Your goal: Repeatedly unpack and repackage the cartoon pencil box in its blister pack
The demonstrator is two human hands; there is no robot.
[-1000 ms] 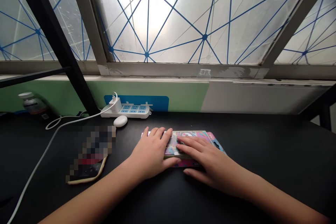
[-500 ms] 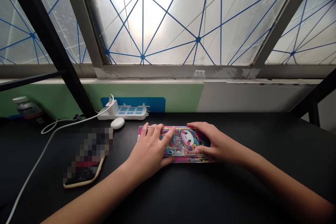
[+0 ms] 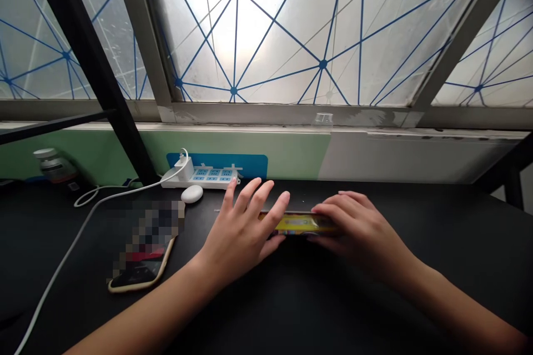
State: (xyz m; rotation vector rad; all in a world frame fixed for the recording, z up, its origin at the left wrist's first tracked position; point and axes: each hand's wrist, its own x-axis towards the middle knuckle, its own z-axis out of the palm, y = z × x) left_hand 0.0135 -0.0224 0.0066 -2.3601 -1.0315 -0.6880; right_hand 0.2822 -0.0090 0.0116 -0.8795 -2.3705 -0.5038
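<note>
A flat, colourful package (image 3: 306, 224) is tipped up over the black desk, with a narrow yellow side facing me. My right hand (image 3: 353, 222) is closed round its right end, fingers over the top and thumb below. At the left end, my left hand (image 3: 247, 224) has its fingers spread and raised, with the thumb close to the lower edge. Whether that hand touches the package I cannot tell, since it covers the left end. The printed cartoon face is turned out of sight.
A phone (image 3: 144, 260) lies on the desk (image 3: 266, 310) to the left, near a white oval object (image 3: 192, 194). Behind them are a power strip (image 3: 214, 177) with a plugged-in charger and a white cable (image 3: 89, 208). A bottle (image 3: 56, 166) stands at the far left.
The package has gone from lying face up to being tipped on edge. My left fingers have lifted and spread off its face, while my right hand has rolled over with its end.
</note>
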